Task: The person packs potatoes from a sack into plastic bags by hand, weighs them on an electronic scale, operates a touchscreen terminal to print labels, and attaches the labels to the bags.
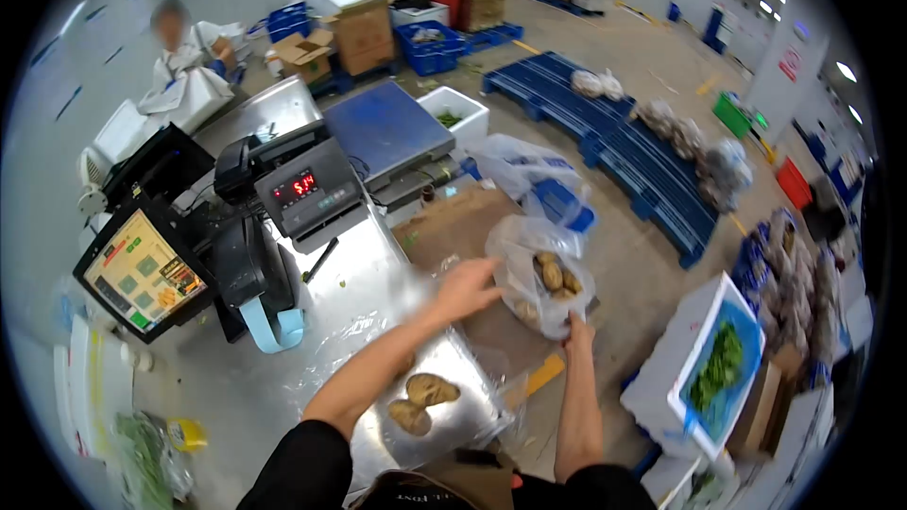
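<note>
A clear plastic bag (510, 238) with several potatoes (550, 274) in it hangs mouth-up beside the metal table's edge. My right hand (578, 331) is closed on the near rim of the bag. At the bag's left side is my left hand (468, 289), its fingers stretched toward the opening and apart, with nothing visible in them. Two loose potatoes (432, 389) lie on the metal table (364, 264) below my left forearm, and part of another shows beside the arm.
A scale display (302, 186), a label printer (248, 264) and a touch screen (144, 269) stand on the left. A white foam box (694, 359) with greens is at right. Blue pallets (605, 137) hold bagged goods. A person (189, 61) is at the back left.
</note>
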Demonstrator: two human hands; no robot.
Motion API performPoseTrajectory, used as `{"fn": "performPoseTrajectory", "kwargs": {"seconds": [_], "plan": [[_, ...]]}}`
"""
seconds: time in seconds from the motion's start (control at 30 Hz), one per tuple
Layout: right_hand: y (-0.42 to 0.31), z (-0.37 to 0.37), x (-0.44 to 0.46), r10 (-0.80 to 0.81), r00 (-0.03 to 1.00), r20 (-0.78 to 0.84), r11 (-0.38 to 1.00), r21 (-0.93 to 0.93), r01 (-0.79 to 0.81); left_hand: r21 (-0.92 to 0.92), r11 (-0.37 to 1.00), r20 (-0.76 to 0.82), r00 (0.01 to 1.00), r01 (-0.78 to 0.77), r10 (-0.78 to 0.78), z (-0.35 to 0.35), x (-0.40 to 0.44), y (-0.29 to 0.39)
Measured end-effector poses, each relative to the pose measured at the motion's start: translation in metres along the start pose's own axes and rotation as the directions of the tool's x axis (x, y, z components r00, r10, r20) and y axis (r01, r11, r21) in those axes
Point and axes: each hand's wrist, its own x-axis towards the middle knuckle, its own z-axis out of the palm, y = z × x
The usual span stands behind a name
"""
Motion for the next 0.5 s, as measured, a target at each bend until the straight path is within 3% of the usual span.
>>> {"fn": "performPoseTrajectory", "kwargs": {"seconds": [0.07, 0.1, 0.13, 0.17, 0.2, 0.27, 0.33, 0.43, 0.5], "plan": [[0.015, -0.001, 0.020, -0.050, 0.997, 0.064, 0.997, 0.057, 0.047, 0.078, 0.996, 0.099, 0.994, -0.052, 0.044, 0.057, 0.049, -0.014], [0.006, 0.001, 0.006, -0.076, 0.993, 0.091, 0.991, 0.121, 0.064, 0.023, 0.996, 0.045, 0.995, -0.087, 0.086, 0.091, 0.068, -0.027], [-0.002, 0.005, -0.011, -0.144, 0.987, 0.074, 0.978, 0.161, 0.131, 0.073, 0.997, 0.114, 0.993, 0.002, -0.010, 0.120, 0.089, -0.031], [-0.011, 0.006, -0.023, -0.206, 0.976, 0.064, 0.961, 0.200, 0.190, 0.097, 0.995, 0.015, 0.999, -0.033, 0.032, 0.172, 0.101, -0.060], [-0.018, 0.002, -0.027, -0.163, 0.978, 0.132, 0.942, 0.317, 0.114, 0.177, 0.977, 0.158, 0.976, 0.123, -0.152, 0.175, 0.120, -0.045], [-0.032, -0.006, -0.039, -0.139, 0.954, 0.264, 0.884, 0.467, 0.000, 0.310, 0.936, 0.078, 0.976, 0.168, -0.201, 0.210, 0.140, -0.051], [-0.031, -0.023, -0.032, -0.156, 0.853, 0.498, 0.875, 0.470, -0.114, 0.356, 0.916, 0.087, 0.969, 0.185, -0.230, 0.223, 0.151, -0.054], [-0.042, -0.020, -0.041, -0.118, 0.800, 0.589, 0.972, 0.233, -0.028, 0.378, 0.920, 0.064, 0.989, 0.102, -0.136, 0.265, 0.160, -0.091], [-0.067, -0.004, -0.064, -0.059, 0.836, 0.546, 0.979, 0.194, -0.057, 0.397, 0.914, 0.013, 0.995, 0.087, -0.100, 0.284, 0.174, -0.108]]}}
